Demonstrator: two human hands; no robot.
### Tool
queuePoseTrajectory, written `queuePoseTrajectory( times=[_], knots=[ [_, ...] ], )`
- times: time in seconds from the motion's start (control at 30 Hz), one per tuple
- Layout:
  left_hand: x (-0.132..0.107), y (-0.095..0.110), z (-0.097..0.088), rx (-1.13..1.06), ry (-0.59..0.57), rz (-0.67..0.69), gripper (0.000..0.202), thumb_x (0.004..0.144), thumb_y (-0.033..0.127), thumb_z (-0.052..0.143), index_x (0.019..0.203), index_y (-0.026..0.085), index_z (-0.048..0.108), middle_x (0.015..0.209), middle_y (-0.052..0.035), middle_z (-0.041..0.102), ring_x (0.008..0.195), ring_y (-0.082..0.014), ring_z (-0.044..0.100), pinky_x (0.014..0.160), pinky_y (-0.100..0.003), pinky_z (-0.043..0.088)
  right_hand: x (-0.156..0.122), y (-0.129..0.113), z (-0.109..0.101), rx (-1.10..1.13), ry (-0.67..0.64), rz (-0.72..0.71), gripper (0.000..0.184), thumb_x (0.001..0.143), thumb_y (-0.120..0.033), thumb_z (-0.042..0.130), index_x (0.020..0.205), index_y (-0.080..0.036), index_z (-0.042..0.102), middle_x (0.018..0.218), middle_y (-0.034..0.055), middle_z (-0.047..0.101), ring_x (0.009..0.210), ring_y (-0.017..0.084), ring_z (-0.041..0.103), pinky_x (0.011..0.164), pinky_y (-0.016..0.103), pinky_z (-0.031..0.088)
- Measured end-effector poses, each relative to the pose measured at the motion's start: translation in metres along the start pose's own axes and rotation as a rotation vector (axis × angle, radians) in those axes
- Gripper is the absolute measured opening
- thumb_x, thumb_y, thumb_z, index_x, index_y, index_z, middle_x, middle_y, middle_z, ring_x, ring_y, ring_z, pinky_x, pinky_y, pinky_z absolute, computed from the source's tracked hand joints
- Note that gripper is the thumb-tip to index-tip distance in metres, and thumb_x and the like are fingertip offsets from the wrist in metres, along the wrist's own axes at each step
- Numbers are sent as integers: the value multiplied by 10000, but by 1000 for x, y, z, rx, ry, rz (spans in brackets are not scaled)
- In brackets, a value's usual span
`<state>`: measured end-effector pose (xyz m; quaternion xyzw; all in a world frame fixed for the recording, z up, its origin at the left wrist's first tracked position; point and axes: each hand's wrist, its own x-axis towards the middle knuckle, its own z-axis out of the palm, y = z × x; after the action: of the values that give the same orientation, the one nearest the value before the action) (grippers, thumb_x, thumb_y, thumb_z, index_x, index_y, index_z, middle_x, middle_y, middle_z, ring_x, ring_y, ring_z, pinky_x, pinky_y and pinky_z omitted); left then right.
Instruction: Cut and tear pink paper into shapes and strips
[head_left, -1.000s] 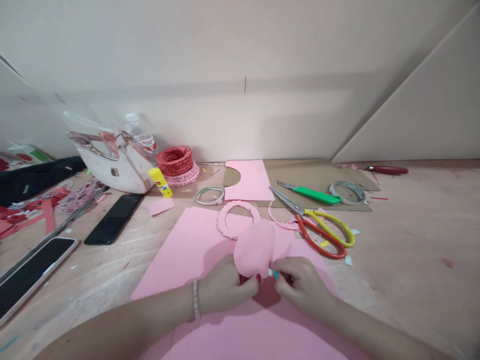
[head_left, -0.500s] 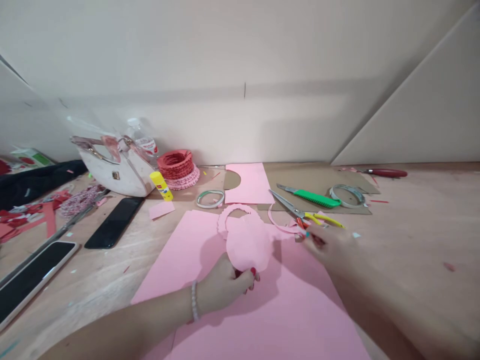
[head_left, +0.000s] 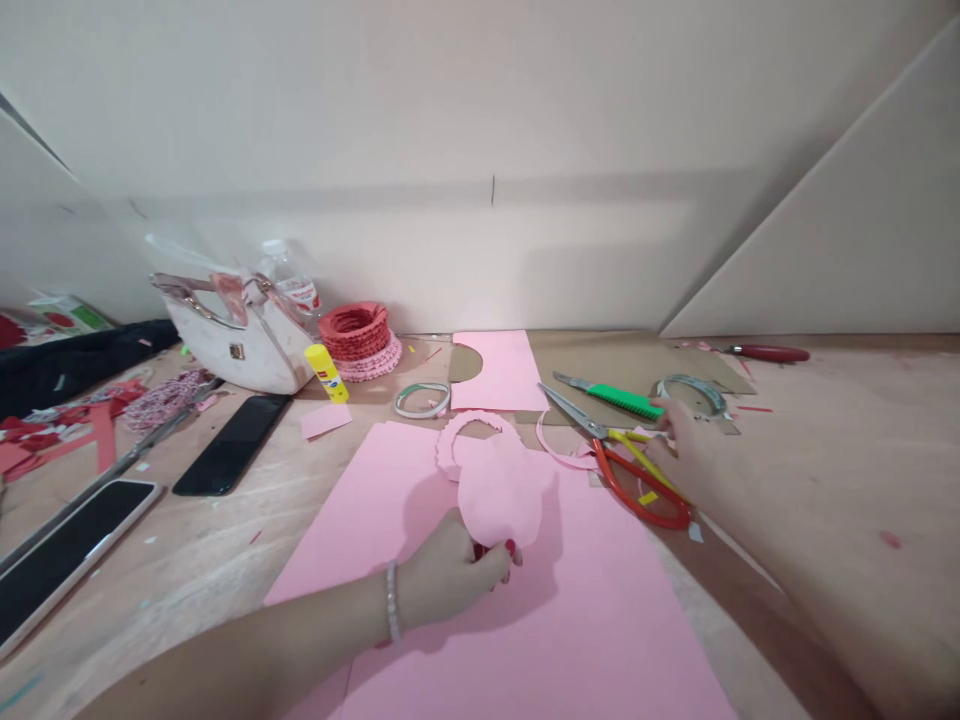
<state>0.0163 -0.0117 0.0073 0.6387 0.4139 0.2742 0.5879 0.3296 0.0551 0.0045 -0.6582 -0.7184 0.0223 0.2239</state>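
My left hand (head_left: 450,575) is closed, pinching the lower edge of a pink paper disc (head_left: 501,492) and holding it upright above a large pink sheet (head_left: 525,640). My right hand (head_left: 686,455) is stretched out to the right and blurred. Its fingertips are by the end of a green utility knife (head_left: 616,398) and a tape ring (head_left: 696,392). It reaches over the yellow handle of the red-and-yellow scissors (head_left: 626,470). A scalloped pink paper ring (head_left: 466,432) lies just behind the disc.
Brown cardboard (head_left: 637,358) and a smaller pink sheet (head_left: 499,370) lie at the back. To the left are another tape ring (head_left: 421,398), a glue stick (head_left: 325,372), stacked red paper rings (head_left: 356,335), a white handbag (head_left: 240,335) and two phones (head_left: 232,440) (head_left: 60,550). A red-handled tool (head_left: 765,352) is far right.
My right hand left the paper disc, passed over the scissors and moved right and back toward the green knife and tape ring. My left hand kept the disc and lifted it slightly.
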Motion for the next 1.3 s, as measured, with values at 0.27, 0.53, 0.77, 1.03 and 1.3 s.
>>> queuePoseTrajectory(
  times=[0.27,0.53,0.77,1.03,1.3],
  knots=[
    [-11,0,1,562,25,735,150,709,141,407,672,174,549,596,3,598,569,-107,525,609,-214,427,-29,-95,19,86,-356,-569,531,848,-297,435,1367,-211,368,1413,99,388,1308,258,302,1034,446,300],
    [-10,-8,6,778,-267,963,115,690,178,451,580,195,423,480,20,469,463,-101,422,448,-248,283,-40,-113,24,183,-346,-603,402,824,-187,486,1226,-179,488,1191,103,557,1149,234,424,952,408,370],
    [-11,-8,2,832,-190,808,84,681,176,445,598,188,435,516,27,479,469,-95,418,465,-240,291,-41,-114,19,245,-382,-530,173,816,-210,521,961,-213,617,922,58,599,890,196,502,763,330,431],
    [-9,10,-1,359,88,507,139,772,166,406,778,173,545,686,-20,622,734,-140,593,740,-236,478,-46,-118,-3,509,-623,-756,127,726,-299,646,833,-242,685,950,42,647,981,205,510,887,352,379],
    [-9,8,-4,311,-17,405,142,767,170,428,771,161,569,662,-13,609,598,-115,541,661,-216,477,-42,-95,9,882,-405,-251,313,786,-498,562,827,-202,656,770,51,599,729,169,526,664,308,440]
  ],
)
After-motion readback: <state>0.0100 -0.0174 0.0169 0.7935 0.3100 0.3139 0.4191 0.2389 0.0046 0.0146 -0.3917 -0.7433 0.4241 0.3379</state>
